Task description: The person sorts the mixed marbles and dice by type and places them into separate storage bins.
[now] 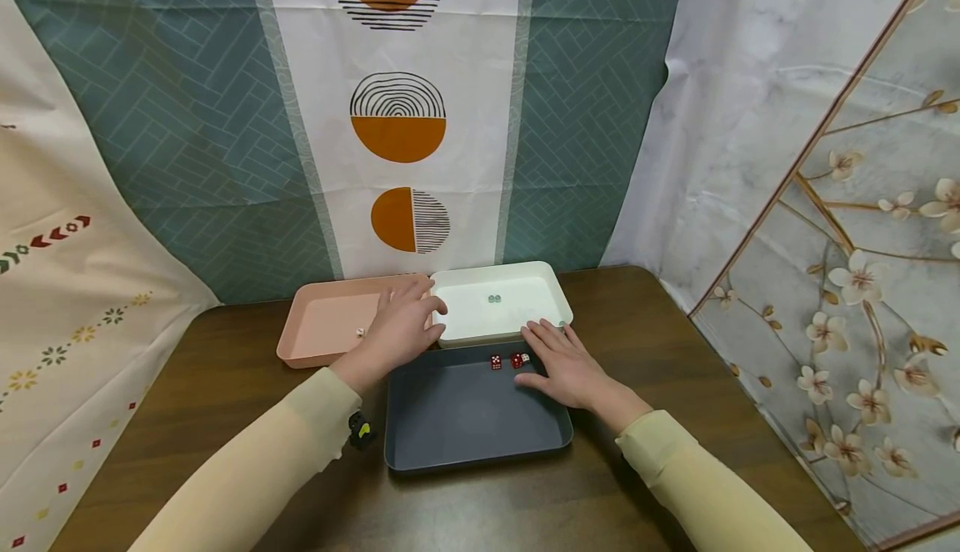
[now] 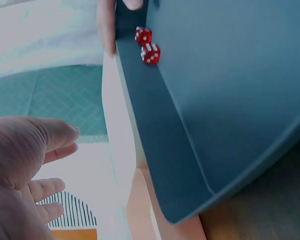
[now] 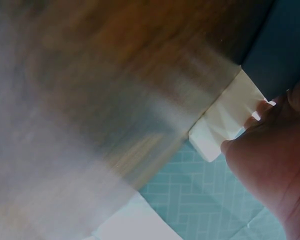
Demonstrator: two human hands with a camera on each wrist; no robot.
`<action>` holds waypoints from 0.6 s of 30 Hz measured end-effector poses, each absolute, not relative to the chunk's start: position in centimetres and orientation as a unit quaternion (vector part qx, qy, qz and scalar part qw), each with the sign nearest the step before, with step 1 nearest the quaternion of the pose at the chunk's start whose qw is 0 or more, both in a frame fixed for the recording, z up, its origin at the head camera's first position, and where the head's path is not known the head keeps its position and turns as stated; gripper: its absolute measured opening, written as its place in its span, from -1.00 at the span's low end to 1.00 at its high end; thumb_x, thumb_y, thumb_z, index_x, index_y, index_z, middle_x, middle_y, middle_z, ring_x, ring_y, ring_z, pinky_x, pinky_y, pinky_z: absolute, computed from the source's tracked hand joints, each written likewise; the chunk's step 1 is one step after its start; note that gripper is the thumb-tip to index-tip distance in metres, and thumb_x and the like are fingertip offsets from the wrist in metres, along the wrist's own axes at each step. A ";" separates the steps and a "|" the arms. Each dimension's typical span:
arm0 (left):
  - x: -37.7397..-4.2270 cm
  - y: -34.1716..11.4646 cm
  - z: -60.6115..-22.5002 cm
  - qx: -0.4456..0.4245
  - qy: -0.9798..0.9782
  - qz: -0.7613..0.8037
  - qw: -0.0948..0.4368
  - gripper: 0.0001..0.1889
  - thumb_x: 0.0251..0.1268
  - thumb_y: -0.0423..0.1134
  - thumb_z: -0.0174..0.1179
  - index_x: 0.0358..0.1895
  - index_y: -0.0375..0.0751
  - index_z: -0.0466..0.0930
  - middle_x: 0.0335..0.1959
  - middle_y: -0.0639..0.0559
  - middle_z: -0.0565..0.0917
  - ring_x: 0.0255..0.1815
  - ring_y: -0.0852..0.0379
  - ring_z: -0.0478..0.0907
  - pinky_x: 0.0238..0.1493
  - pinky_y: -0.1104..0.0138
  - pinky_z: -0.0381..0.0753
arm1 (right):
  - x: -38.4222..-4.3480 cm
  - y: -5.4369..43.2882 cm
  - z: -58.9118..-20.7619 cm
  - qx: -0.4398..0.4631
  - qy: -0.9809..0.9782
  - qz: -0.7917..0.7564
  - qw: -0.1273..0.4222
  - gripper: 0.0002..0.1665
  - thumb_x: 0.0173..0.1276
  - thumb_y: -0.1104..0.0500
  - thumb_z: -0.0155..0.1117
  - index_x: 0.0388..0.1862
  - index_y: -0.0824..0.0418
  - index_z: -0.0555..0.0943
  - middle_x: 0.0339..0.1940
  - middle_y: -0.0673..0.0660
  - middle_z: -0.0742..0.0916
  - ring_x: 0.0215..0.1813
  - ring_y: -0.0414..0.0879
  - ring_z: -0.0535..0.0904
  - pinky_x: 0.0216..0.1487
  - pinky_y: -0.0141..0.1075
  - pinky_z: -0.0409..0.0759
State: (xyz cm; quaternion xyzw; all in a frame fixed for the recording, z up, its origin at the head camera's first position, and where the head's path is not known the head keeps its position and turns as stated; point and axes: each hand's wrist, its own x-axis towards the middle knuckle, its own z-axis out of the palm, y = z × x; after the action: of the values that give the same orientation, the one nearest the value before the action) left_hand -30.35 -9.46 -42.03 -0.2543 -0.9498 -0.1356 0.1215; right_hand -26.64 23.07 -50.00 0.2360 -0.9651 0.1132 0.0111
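Two small translucent red dice (image 1: 507, 361) with white pips lie side by side at the far edge of the dark grey tray (image 1: 450, 427), near the centre of the head view. The right hand (image 1: 564, 364) rests flat, fingers straight, just right of them over the tray's upper right corner. The left hand (image 1: 401, 327), fingers spread and relaxed, lies where the pink tray (image 1: 315, 323) meets the white tray (image 1: 525, 289).

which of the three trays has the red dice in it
The dark grey tray, the one nearest the person. Two red dice sit at its far edge beside the right hand; the pink and white trays hold none.
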 end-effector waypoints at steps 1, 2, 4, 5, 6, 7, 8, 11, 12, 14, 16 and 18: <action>-30.3 -9.3 -42.1 -0.257 -0.950 -0.134 0.121 -0.81 0.45 -0.21 0.49 0.05 -0.08 0.86 0.56 -0.32 0.51 0.67 -0.37 0.30 0.57 -0.46 0.15 | -26.6 23.1 -50.0 0.235 -0.965 0.112 0.009 0.15 0.59 -0.44 0.26 0.84 0.20 0.15 0.83 0.21 0.24 0.85 0.17 -0.03 0.77 0.24 -0.16; -30.3 -9.1 -42.1 -0.259 -0.949 -0.132 0.121 -0.81 0.45 -0.21 0.50 0.05 -0.08 0.86 0.56 -0.32 0.52 0.67 -0.38 0.29 0.57 -0.45 0.15 | -26.6 23.0 -49.9 0.234 -0.966 0.111 0.006 0.15 0.59 -0.43 0.26 0.85 0.20 0.15 0.83 0.21 0.23 0.85 0.17 -0.04 0.77 0.23 -0.17; -30.2 -8.7 -42.1 -0.261 -0.949 -0.131 0.116 -0.79 0.46 -0.19 0.49 0.07 -0.07 0.86 0.57 -0.31 0.51 0.68 -0.38 0.28 0.59 -0.44 0.13 | -26.6 23.0 -49.8 0.232 -0.966 0.112 0.003 0.15 0.59 -0.42 0.28 0.85 0.19 0.14 0.84 0.20 0.23 0.85 0.16 -0.05 0.78 0.22 -0.19; -30.1 -8.5 -42.2 -0.263 -0.949 -0.130 0.115 -0.79 0.46 -0.19 0.49 0.08 -0.07 0.86 0.58 -0.31 0.51 0.68 -0.39 0.28 0.59 -0.44 0.12 | -26.5 23.0 -49.7 0.232 -0.966 0.111 0.002 0.15 0.59 -0.42 0.28 0.85 0.18 0.14 0.84 0.20 0.22 0.85 0.16 -0.06 0.78 0.22 -0.20; -30.1 -8.4 -42.2 -0.265 -0.949 -0.130 0.113 -0.78 0.46 -0.18 0.49 0.08 -0.06 0.86 0.58 -0.30 0.51 0.68 -0.39 0.28 0.59 -0.44 0.11 | -26.5 23.0 -49.7 0.231 -0.967 0.110 0.001 0.15 0.59 -0.42 0.28 0.85 0.18 0.14 0.84 0.20 0.23 0.85 0.16 -0.06 0.78 0.22 -0.20; -30.0 -8.2 -42.2 -0.266 -0.949 -0.132 0.110 -0.78 0.47 -0.18 0.49 0.09 -0.06 0.85 0.58 -0.29 0.51 0.69 -0.39 0.27 0.60 -0.44 0.10 | -26.6 22.9 -49.7 0.231 -0.967 0.109 -0.001 0.16 0.59 -0.42 0.28 0.85 0.18 0.13 0.84 0.19 0.22 0.86 0.15 -0.06 0.78 0.22 -0.20; -29.9 -8.1 -42.1 -0.267 -0.949 -0.132 0.107 -0.78 0.47 -0.17 0.49 0.10 -0.05 0.85 0.59 -0.28 0.51 0.69 -0.39 0.26 0.61 -0.44 0.09 | -26.6 23.0 -49.7 0.230 -0.967 0.109 -0.001 0.15 0.59 -0.42 0.28 0.85 0.18 0.13 0.84 0.19 0.22 0.86 0.15 -0.06 0.78 0.22 -0.20; -29.7 -7.5 -42.1 -0.274 -0.948 -0.130 0.101 -0.78 0.48 -0.15 0.49 0.10 -0.04 0.85 0.59 -0.27 0.51 0.70 -0.40 0.26 0.62 -0.46 0.04 | -26.6 23.0 -49.7 0.230 -0.967 0.109 0.000 0.16 0.59 -0.43 0.27 0.85 0.18 0.14 0.84 0.20 0.22 0.85 0.16 -0.06 0.78 0.22 -0.18; -29.6 -7.4 -42.2 -0.275 -0.948 -0.130 0.095 -0.77 0.49 -0.15 0.49 0.11 -0.04 0.85 0.59 -0.26 0.50 0.70 -0.38 0.25 0.63 -0.46 0.02 | -26.6 23.0 -49.7 0.230 -0.967 0.111 0.001 0.16 0.59 -0.43 0.27 0.85 0.19 0.15 0.84 0.20 0.23 0.85 0.16 -0.04 0.77 0.23 -0.17; -29.4 -7.0 -42.2 -0.280 -0.948 -0.123 0.091 -0.77 0.49 -0.14 0.49 0.11 -0.02 0.85 0.59 -0.25 0.51 0.70 -0.37 0.26 0.62 -0.47 0.02 | -26.6 23.0 -49.7 0.231 -0.966 0.115 0.004 0.16 0.58 -0.43 0.27 0.84 0.20 0.16 0.83 0.22 0.24 0.85 0.18 -0.03 0.77 0.25 -0.15; -29.3 -6.7 -42.3 -0.285 -0.947 -0.119 0.086 -0.77 0.49 -0.14 0.49 0.12 -0.02 0.85 0.59 -0.24 0.51 0.70 -0.36 0.26 0.62 -0.48 0.02 | -26.6 23.1 -49.8 0.233 -0.966 0.115 0.006 0.16 0.58 -0.44 0.27 0.83 0.22 0.17 0.82 0.23 0.25 0.84 0.19 -0.01 0.76 0.27 -0.14; -29.2 -6.4 -42.5 -0.290 -0.946 -0.115 0.081 -0.77 0.50 -0.13 0.48 0.13 0.00 0.85 0.58 -0.23 0.52 0.69 -0.35 0.27 0.61 -0.48 0.04 | -26.6 23.1 -49.8 0.233 -0.965 0.116 0.006 0.16 0.58 -0.45 0.26 0.83 0.22 0.18 0.82 0.24 0.26 0.84 0.19 -0.01 0.76 0.27 -0.13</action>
State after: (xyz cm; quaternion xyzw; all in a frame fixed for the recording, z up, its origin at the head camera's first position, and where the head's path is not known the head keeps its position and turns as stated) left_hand -29.21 -6.43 -42.45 -0.2904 -0.9465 -0.1151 0.0813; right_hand -26.63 23.06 -49.78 0.2333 -0.9654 0.1161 0.0064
